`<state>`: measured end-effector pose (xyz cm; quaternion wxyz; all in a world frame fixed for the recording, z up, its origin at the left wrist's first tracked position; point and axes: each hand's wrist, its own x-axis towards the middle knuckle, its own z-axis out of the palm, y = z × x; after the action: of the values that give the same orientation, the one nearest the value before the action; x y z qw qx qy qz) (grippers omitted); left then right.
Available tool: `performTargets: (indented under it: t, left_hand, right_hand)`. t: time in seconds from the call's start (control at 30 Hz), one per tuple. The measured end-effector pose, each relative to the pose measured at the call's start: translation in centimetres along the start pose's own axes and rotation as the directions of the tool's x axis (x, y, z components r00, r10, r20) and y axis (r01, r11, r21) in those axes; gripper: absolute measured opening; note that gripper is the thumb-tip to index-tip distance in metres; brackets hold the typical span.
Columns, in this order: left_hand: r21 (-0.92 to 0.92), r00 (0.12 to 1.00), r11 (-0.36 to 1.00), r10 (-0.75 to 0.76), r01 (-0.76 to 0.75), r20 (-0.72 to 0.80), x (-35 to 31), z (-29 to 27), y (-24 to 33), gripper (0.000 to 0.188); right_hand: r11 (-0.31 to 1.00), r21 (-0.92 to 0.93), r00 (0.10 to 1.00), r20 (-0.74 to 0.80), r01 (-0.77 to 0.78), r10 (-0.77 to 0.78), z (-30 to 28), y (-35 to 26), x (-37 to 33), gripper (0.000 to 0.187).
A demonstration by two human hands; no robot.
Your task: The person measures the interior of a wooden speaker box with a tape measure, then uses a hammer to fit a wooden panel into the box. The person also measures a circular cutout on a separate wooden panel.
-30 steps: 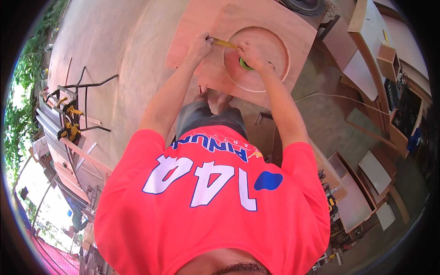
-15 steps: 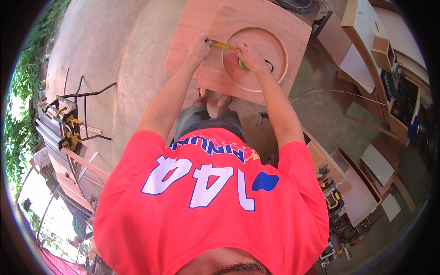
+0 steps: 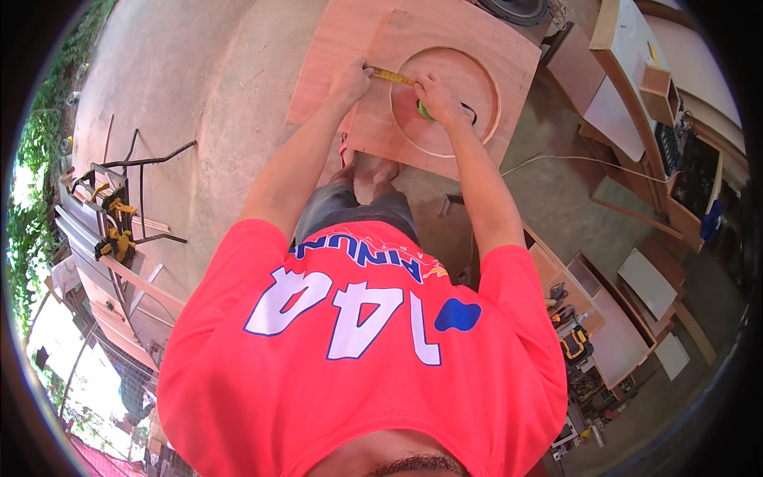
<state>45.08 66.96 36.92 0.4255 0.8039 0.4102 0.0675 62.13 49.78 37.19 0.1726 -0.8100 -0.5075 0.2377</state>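
Note:
A yellow tape measure blade [image 3: 393,75] is stretched between my hands, over a plywood panel [image 3: 373,119] with a large round cutout. My left hand [image 3: 350,82] is closed in a pinch on the blade's end, near the panel's left edge. Over the left part of the cutout, my right hand [image 3: 439,97] grips the blade and the green tape case [image 3: 424,110], which it partly covers. A dark loop shows at the case's right. Beneath the panel, a second plywood sheet [image 3: 318,83] sticks out on the left.
A round black speaker [image 3: 515,8] lies beyond the panel. On the left, a folding stand with black legs [image 3: 143,161] holds yellow-and-black tools [image 3: 118,238]. Wood boards [image 3: 648,282] and a desk [image 3: 604,52] stand at right; a pale cable [image 3: 572,158] crosses the floor there.
Both hands have shifted very slightly to the right in the picture, with the tape blade still stretched between them. The grip of each hand looks the same.

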Motion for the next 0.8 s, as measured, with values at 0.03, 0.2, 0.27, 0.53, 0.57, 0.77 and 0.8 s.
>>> performTargets:
  t: [0.03, 0.2, 0.27, 0.53, 0.57, 0.77, 0.8]
  left_hand:
    - [0.007, 1.000, 1.000, 0.007, -0.007, 0.005, 0.07, 0.01, -0.02, 0.018]
    - [0.054, 0.999, 0.999, -0.007, 0.005, 0.040, 0.40, -0.07, 0.04, 0.017]
    - [0.082, 0.998, 0.997, 0.002, -0.007, 0.056, 0.47, -0.24, 0.04, 0.017]
    - [0.079, 0.996, 0.996, 0.036, -0.043, 0.082, 0.67, -0.69, 0.02, 0.018]
    - [0.076, 0.995, 0.997, 0.026, -0.033, 0.092, 0.63, -0.67, 0.04, 0.018]
    - [0.096, 0.995, 0.995, 0.030, -0.039, 0.094, 0.86, -0.43, -0.20, 0.018]
    - [0.087, 0.995, 0.995, 0.034, -0.042, 0.094, 0.98, -0.31, -0.39, 0.018]
  right_hand:
    - [1.000, 0.005, 1.000, -0.009, 0.010, -0.010, 0.00, 0.01, 0.00, 0.024]
    - [1.000, 0.022, 1.000, -0.001, -0.005, 0.005, -0.26, -0.02, -0.07, 0.024]
    - [0.999, 0.032, 1.000, 0.005, -0.006, 0.006, -0.35, -0.13, -0.03, 0.024]
    - [0.998, 0.055, 1.000, -0.013, 0.010, -0.009, -0.04, 0.06, 0.04, 0.023]
    - [0.998, 0.061, 1.000, -0.006, 0.005, -0.005, -0.02, 0.15, 0.07, 0.023]
    - [0.998, 0.055, 1.000, 0.005, 0.023, -0.023, -0.21, 0.26, 0.25, 0.024]
    - [0.998, 0.054, 1.000, 0.009, 0.020, -0.021, -0.21, 0.28, 0.23, 0.024]
